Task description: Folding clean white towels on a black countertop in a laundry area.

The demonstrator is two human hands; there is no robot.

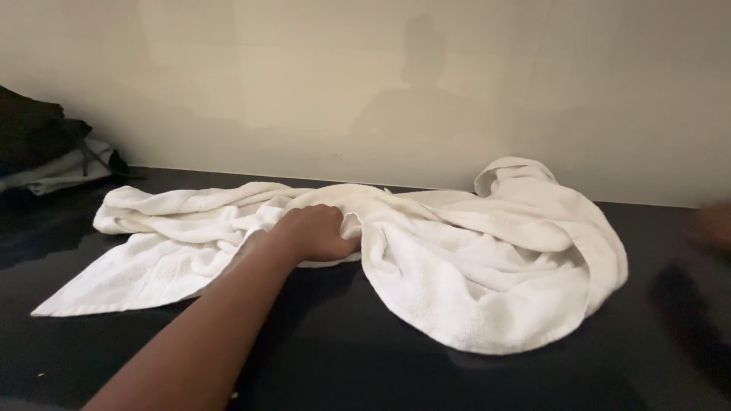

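Observation:
A large white towel (457, 259) lies crumpled across a dark glossy counter (343, 358), stretching from the left to the right of centre. My left hand (316, 232) reaches in from the lower left, its fingers closed on a fold of the towel near its middle. My right hand (716, 224) shows only as a dark blur at the right edge, apart from the towel; its fingers cannot be made out.
A pale wall (365, 84) rises right behind the counter, with a person's shadow on it. A pile of dark and light folded fabric (46, 148) sits at the far left against the wall.

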